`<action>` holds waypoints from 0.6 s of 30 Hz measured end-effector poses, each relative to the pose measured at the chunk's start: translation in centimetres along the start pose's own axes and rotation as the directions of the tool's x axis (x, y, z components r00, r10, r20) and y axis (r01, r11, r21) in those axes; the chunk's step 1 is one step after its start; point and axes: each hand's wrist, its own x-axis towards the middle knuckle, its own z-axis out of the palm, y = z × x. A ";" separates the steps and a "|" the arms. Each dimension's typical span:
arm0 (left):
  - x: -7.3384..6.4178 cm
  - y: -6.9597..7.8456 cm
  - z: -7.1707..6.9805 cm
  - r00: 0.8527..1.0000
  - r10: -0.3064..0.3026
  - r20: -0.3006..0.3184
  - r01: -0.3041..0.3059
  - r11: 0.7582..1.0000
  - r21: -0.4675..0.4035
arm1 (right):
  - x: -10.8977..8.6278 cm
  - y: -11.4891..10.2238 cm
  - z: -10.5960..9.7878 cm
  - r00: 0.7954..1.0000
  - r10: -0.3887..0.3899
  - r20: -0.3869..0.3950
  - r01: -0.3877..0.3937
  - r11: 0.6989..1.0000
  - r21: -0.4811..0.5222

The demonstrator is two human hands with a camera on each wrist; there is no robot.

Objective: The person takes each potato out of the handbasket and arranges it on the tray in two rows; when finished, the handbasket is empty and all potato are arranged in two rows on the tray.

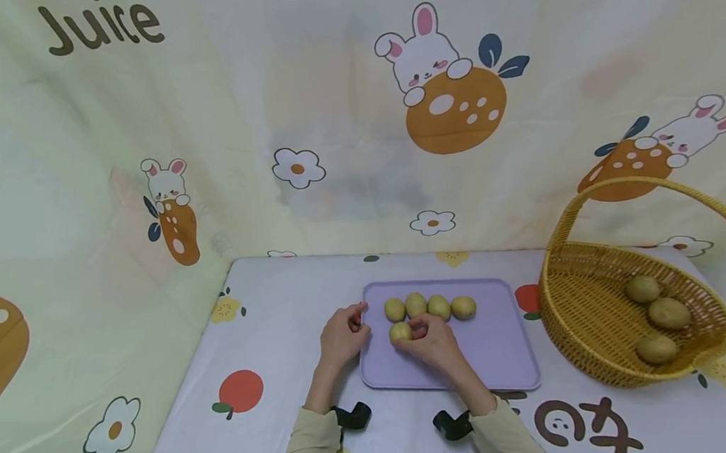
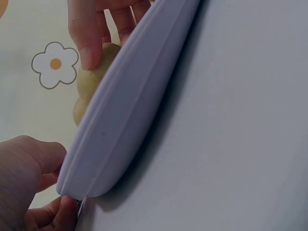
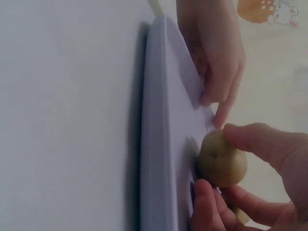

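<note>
On the lilac tray (image 1: pixel 495 358), my right hand (image 1: pixel 435 342) pinches a small round potato (image 1: pixel 400 332) between thumb and fingers, near the tray's left side. The right wrist view shows that potato (image 3: pixel 222 159) close over the tray floor, the thumb on one side and curled fingers on the other. Just behind it, several potatoes (image 1: pixel 438 307) stand in a row along the tray's far part. My left hand (image 1: pixel 341 336) grips the tray's left rim; in the left wrist view its thumb lies at the upper edge and the fingertips are under the rim (image 2: pixel 72 192).
To the right of the tray stands a yellow wicker basket (image 1: pixel 565 324) with a tall arched handle, and three potatoes (image 1: pixel 669 313) lie inside it. A printed cloth (image 1: pixel 268 326) covers the table. Behind it hangs a patterned curtain (image 1: pixel 347 100).
</note>
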 end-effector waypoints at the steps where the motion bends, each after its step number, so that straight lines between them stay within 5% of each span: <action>1: 0.0 -0.1 0.0 1.000 0.000 0.000 0.000 1.000 -0.002 | 0.0 0.0 0.1 1.000 0.001 -0.009 -0.001 1.000 -0.004; 18: 0.1 -0.2 -0.1 1.000 -0.004 0.010 0.004 1.000 0.001 | -0.5 -0.9 0.3 0.999 0.024 -0.043 -0.025 1.000 -0.018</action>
